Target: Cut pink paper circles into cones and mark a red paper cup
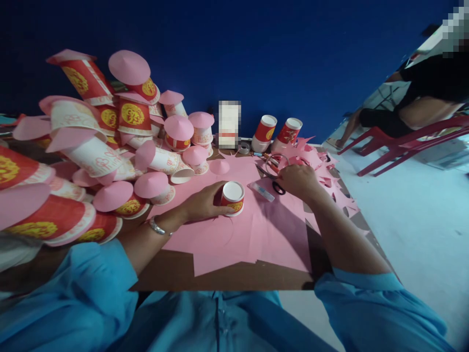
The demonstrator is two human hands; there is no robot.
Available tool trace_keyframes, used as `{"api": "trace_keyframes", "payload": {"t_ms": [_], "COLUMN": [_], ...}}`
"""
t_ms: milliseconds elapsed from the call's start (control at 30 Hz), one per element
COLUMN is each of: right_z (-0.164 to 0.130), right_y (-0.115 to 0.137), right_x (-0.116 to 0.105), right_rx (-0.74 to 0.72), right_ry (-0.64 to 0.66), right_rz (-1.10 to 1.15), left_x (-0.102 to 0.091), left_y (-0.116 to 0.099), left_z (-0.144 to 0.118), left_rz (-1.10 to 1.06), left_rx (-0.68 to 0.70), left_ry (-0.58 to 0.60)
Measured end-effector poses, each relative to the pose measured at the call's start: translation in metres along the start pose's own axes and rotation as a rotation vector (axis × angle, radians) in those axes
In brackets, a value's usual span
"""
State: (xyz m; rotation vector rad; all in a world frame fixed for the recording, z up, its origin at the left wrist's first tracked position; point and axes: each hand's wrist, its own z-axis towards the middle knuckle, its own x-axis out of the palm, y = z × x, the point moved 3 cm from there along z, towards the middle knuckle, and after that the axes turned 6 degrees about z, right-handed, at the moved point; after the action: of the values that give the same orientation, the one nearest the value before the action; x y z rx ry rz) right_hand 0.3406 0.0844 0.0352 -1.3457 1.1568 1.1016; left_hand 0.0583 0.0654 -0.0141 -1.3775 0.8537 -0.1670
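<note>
My left hand is wrapped round the side of a short red-and-white paper cup with a gold print. The cup stands on a pink paper sheet, its white round end facing up. A faint curved line shows on the paper just below it. Farther right, my right hand is closed, knuckles up, beside a pair of scissors with black handles. Its fingertips are hidden, so what they hold cannot be made out. Left of that hand lies a clear plastic tube or packet.
A heap of paper cups with pink cone hats fills the left side. Two cup stacks stand at the back near a roll of tape. Pink paper scraps line the right edge. Beyond, a person sits on a red chair.
</note>
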Motion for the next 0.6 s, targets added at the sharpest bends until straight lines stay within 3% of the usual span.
{"api": "trace_keyframes", "payload": {"t_ms": [200,367,600], "right_z": [-0.0026,-0.0009,-0.0038], "right_y": [-0.0006,-0.0013,0.0050], "right_x": [0.0002,-0.0013,-0.0012], "right_rx": [-0.029,-0.009,-0.036], "right_ry": [0.025,-0.032,0.062], "right_rz": [-0.051,-0.039,0.001], "left_x": [0.0013,0.0019,0.0012], "left_y": [-0.0014,-0.0004,-0.0017], "left_z": [-0.0015,-0.0018,-0.0013], "left_rz": [0.014,-0.003,0.015], "left_rx": [0.011,-0.002,-0.006], "left_ry": [-0.009,-0.001,-0.005]}}
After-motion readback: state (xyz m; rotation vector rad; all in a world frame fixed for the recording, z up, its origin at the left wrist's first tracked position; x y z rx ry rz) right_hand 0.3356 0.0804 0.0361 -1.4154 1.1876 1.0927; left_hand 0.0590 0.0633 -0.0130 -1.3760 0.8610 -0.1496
